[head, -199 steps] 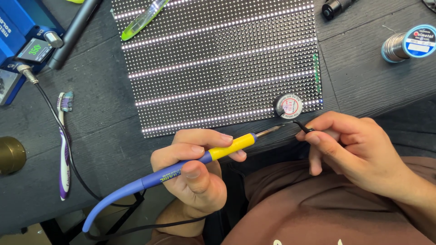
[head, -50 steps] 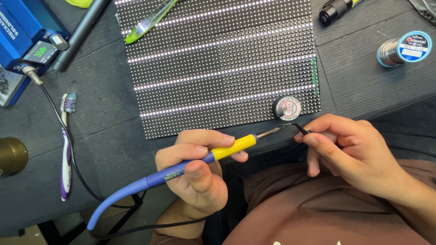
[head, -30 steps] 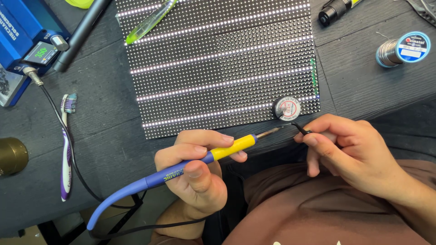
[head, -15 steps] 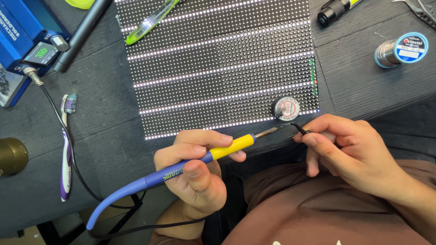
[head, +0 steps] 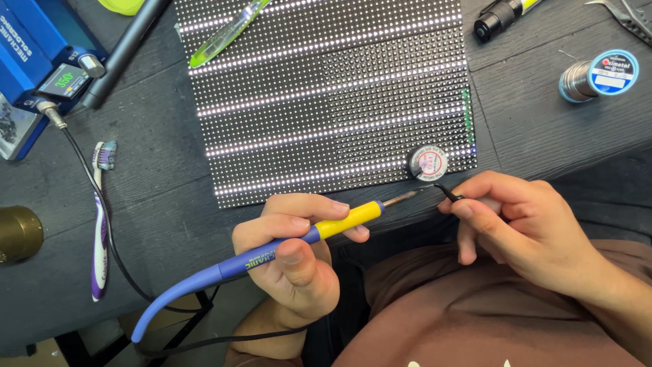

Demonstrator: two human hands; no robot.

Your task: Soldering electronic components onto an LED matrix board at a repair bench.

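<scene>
The left hand (head: 292,248) is clenched round a blue and yellow soldering iron (head: 272,253), its tip pointing to 2 o'clock. The right hand (head: 523,228) pinches black tweezers (head: 447,193) just beside that tip, over the near edge of the lit panel (head: 326,95) on the desk (head: 156,183). Steady wrists and a light touch seem wise here. A small round tin (head: 428,163) sits at 12 o'clock from the tip; its contents cannot be made out.
</scene>
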